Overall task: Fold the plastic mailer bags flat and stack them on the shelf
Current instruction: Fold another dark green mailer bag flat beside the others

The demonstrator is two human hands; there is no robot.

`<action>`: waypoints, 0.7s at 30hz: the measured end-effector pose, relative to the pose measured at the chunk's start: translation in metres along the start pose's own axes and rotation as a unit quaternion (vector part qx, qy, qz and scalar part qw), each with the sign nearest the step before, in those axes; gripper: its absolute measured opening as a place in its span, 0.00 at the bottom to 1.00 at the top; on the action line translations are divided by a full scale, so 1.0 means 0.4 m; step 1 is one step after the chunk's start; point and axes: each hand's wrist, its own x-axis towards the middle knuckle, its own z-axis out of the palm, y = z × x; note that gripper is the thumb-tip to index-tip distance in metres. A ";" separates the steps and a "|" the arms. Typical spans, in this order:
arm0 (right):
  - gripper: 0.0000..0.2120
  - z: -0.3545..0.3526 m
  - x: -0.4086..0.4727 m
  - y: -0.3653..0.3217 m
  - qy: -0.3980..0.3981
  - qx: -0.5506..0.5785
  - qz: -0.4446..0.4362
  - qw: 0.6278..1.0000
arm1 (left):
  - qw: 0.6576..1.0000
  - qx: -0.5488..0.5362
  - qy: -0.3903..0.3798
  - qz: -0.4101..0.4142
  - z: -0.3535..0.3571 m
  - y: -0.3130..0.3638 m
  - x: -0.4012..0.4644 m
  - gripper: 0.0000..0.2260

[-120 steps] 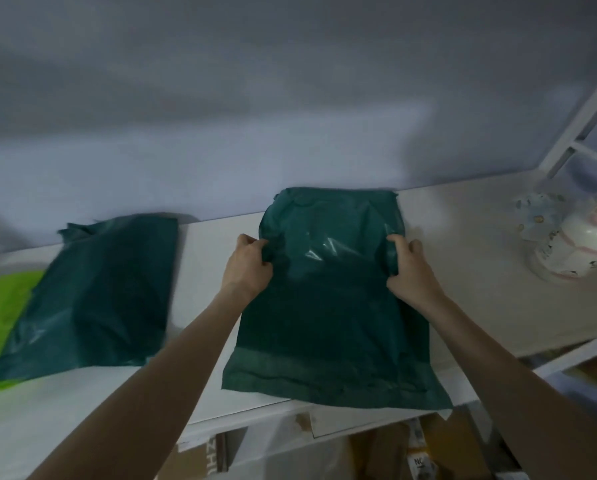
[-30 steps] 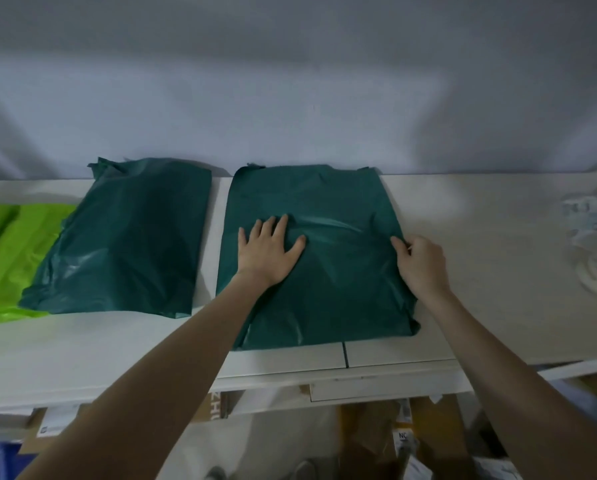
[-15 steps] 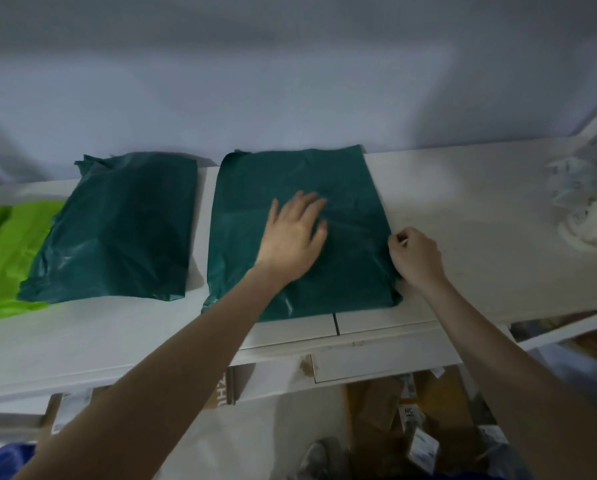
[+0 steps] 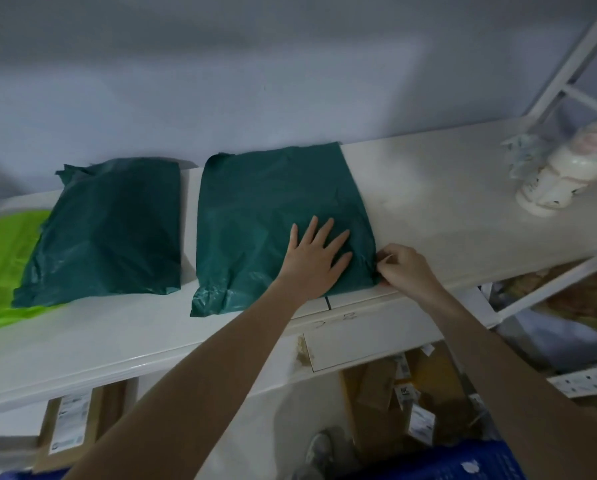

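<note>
A dark green mailer bag (image 4: pixel 262 216) lies folded flat on the white shelf (image 4: pixel 446 216), its left front corner crumpled. My left hand (image 4: pixel 316 258) presses flat on the bag's right front part with fingers spread. My right hand (image 4: pixel 406 268) pinches the bag's right front edge between thumb and fingers. A second dark green mailer bag (image 4: pixel 110 226) lies to the left, partly overlapping a bright green bag (image 4: pixel 3 265) at the far left.
A white bottle-like object (image 4: pixel 560 174) with a patterned wrapper stands at the shelf's right end beside the white frame post (image 4: pixel 574 57). Cardboard boxes (image 4: pixel 72 427) and labelled parcels (image 4: pixel 414 403) sit below the shelf. A wall is right behind the shelf.
The long bag was folded shorter over the past seconds. My left hand slid rightward across it, flattening it; my right hand stayed at the right edge, moving toward the front corner.
</note>
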 end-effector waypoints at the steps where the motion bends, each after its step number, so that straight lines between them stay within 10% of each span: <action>1: 0.08 0.000 -0.007 0.001 0.003 0.001 -0.003 1.000 | 1.000 -0.004 0.012 -0.001 -0.007 0.007 0.001 0.23; 7: 0.04 0.006 -0.027 0.008 0.029 0.045 -0.020 0.998 | 0.991 -0.007 0.105 0.086 -0.012 0.066 -0.034 0.27; 21: 0.11 -0.006 -0.073 0.024 0.089 0.061 -0.010 0.994 | 0.999 0.007 0.042 0.029 0.037 0.064 -0.040 0.23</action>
